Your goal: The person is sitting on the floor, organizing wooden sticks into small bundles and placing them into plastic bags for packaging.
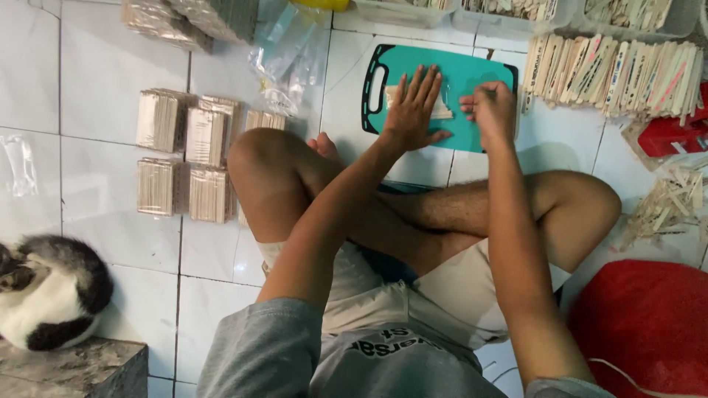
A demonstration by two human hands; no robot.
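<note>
A small batch of pale flat wooden sticks (441, 110) lies on a teal cutting board (464, 74) with a black rim and handle slot, set on the white tiled floor (103, 74) ahead of the person's crossed legs. Most of the batch is hidden under the left hand (410, 107), so only its ends show on either side of the palm, and their number cannot be made out. The left hand lies flat on top of the sticks, fingers spread and straight, pressing rather than clasping. The right hand (490, 110) sits just beside it at the right end of the sticks, fingers curled in; whether its grip has closed on a stick or a small tool cannot be told.

Past the board to the right, a long row of wooden sticks (612, 70), some with coloured marks, lies side by side on the floor, and a loose heap of sticks (664, 206) spreads near the right knee. To the left stand bundled stacks of sticks (184, 155), with crumpled clear plastic bags (287, 51) beyond them. Trays at the top edge are cut off. A black-and-white cat (48, 291) lies at the left edge, and a red cushion (649, 317) at lower right.
</note>
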